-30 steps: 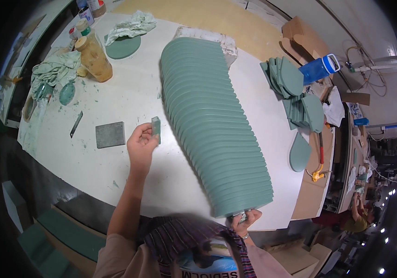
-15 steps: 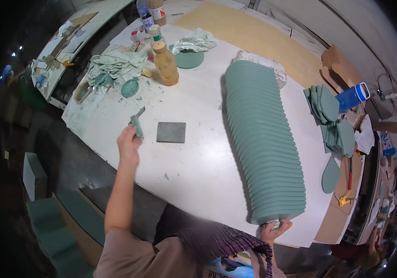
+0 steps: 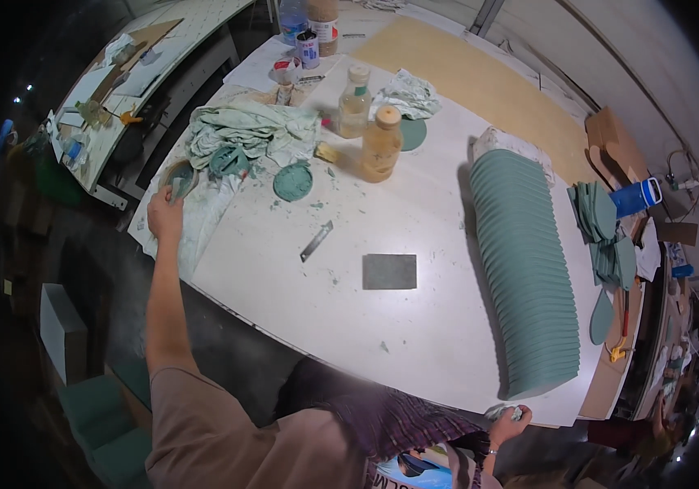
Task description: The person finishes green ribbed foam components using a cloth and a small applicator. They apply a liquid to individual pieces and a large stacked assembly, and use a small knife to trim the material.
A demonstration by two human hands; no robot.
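My left hand (image 3: 165, 215) is closed at the fingertips beside a brown tape roll (image 3: 184, 173) on the cloth-covered left edge of the table. A small pale greenish piece shows at those fingers, too small to name. My right hand (image 3: 512, 425), at the near table edge, grips a crumpled whitish-green rag (image 3: 499, 411), just below the near end of a long row of green slabs (image 3: 524, 277). A grey rectangular block (image 3: 390, 271) lies mid-table. To its left lies a cutter knife (image 3: 317, 241), which neither hand touches.
A round green dish of paste (image 3: 293, 180) sits among crumbs. Behind it are stained cloths (image 3: 251, 130) and cloudy bottles (image 3: 382, 145). A white block (image 3: 512, 147) stands at the row's far end. Stacked green pieces (image 3: 594, 212) and a blue jug (image 3: 636, 197) are at right.
My left hand has moved left and away, to the tape roll. The cutter knife now lies apart from it on the table. My right hand and its rag are slightly clear of the green row.
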